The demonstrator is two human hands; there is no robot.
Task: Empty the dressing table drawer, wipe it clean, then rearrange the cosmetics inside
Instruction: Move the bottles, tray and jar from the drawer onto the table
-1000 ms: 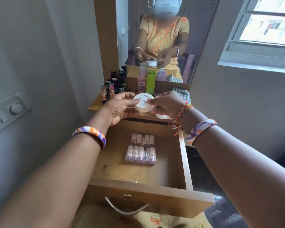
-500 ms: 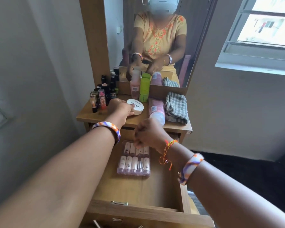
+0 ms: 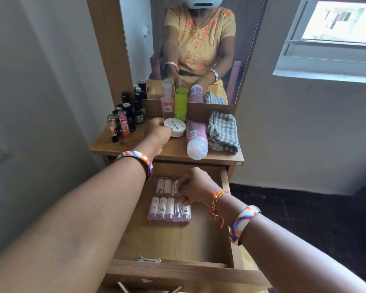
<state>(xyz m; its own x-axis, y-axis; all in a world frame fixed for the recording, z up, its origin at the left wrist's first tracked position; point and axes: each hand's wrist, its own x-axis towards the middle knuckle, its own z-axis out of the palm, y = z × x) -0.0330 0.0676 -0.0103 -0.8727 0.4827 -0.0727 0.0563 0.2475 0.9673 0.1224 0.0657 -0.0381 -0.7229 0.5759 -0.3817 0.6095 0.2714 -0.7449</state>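
The open wooden drawer (image 3: 169, 246) of the dressing table is nearly emptied: only a clear plastic case of small pink-and-white cosmetic tubes (image 3: 167, 208) lies on its floor, toward the back. On the wooden table top (image 3: 171, 151) stand a cluster of dark lipstick and nail-polish bottles (image 3: 127, 117), a pink bottle (image 3: 167, 102), a lime-green tube (image 3: 180, 106), a pink bottle lying on its side (image 3: 195, 136) and a folded grey checked cloth (image 3: 223, 132). So wiping and rearranging appear not yet done, judging by the cloth lying folded.

The left hand (image 3: 156, 132) reaches out over the table top, fingers curled at the edge of a round white flat tub labelled nail polish (image 3: 175, 127) that sits on the surface; whether it grips or only touches the tub I cannot tell. The right hand (image 3: 193, 187) hangs knuckles-up inside the drawer, over the case's right part, fingers curled down onto it, seemingly pinching it to lift
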